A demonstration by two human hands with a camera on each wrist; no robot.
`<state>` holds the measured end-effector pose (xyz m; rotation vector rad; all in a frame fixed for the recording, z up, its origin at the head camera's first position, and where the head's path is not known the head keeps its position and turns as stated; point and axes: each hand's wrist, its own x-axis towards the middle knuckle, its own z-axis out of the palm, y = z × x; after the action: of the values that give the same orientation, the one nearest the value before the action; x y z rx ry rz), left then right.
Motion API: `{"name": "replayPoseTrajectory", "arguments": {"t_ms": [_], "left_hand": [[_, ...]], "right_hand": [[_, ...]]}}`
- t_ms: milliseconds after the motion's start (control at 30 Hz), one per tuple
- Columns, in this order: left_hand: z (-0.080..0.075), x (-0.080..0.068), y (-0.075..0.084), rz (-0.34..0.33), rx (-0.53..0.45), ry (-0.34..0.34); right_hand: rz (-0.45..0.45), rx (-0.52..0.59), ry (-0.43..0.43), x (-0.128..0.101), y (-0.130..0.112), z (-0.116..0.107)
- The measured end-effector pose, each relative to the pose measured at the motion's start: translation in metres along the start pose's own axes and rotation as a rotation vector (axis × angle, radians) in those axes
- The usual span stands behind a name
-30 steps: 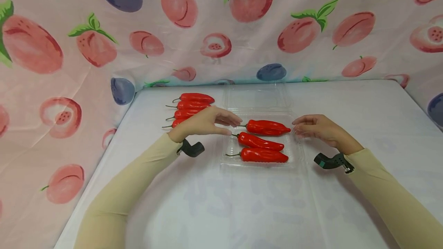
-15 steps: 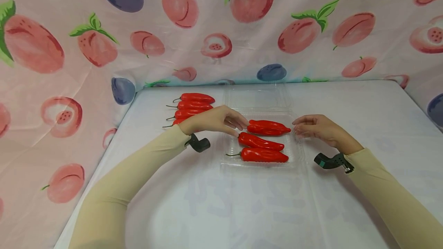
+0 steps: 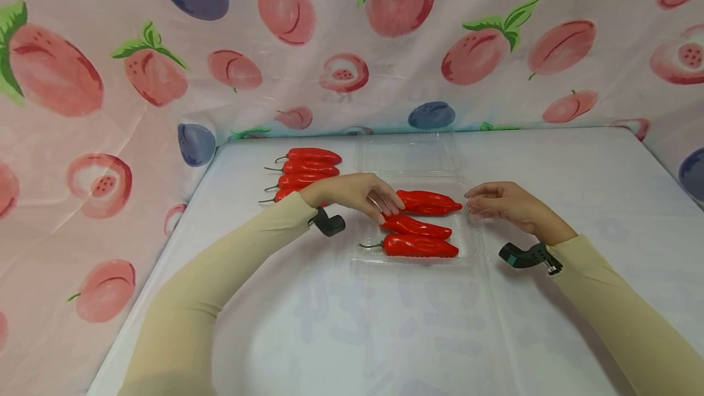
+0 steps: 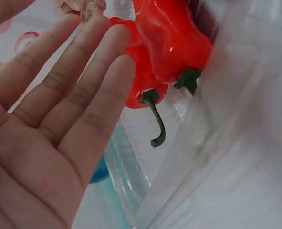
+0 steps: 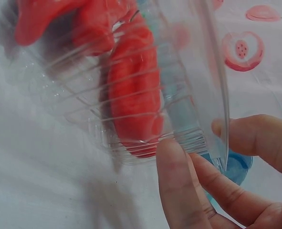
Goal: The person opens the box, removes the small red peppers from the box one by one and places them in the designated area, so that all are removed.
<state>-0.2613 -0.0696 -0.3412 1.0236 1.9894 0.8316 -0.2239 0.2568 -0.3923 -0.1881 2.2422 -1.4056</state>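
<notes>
Reaching farther, left hand [image 3: 360, 195] lies flat-fingered over three tray [image 3: 472, 248] peppers [image 3: 420, 245]; right hand [image 3: 503, 203] pinches its rim.

We see the head view evenly and brightly lit, with soft, faint shadows under the arms on the white table [image 3: 352, 322]. Its edges bow slightly. Our left wrist view is sharp on the palm [image 4: 40, 143] and glossy highlights shine on the red peppers [image 4: 169, 43]. Our right wrist view is blurred through the clear plastic box [image 5: 131, 95], with glare on its ribs.
</notes>
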Motion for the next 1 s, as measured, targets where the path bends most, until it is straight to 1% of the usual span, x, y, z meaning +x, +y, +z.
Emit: {"name": "replayPoseTrajectory", "arguments": {"t_ms": [200, 467, 667, 833, 1000], "left_hand": [[0.004, 0.006, 0.000, 0.003, -0.011, -0.045], [0.007, 0.013, -0.003, -0.053, -0.011, -0.049], [0.010, 0.013, 0.000, -0.067, -0.006, -0.058], [0.012, 0.014, 0.000, -0.081, 0.007, -0.091], [0.013, 0.016, 0.001, -0.079, 0.009, -0.113]], "right_hand": [[0.001, -0.002, 0.001, 0.000, 0.000, 0.000], [0.000, -0.003, 0.004, 0.000, 0.000, 0.000], [0.006, -0.010, 0.006, 0.000, 0.000, 0.001], [0.012, -0.015, 0.008, 0.000, -0.001, 0.001], [0.023, -0.025, 0.011, 0.001, -0.002, 0.001]]}}
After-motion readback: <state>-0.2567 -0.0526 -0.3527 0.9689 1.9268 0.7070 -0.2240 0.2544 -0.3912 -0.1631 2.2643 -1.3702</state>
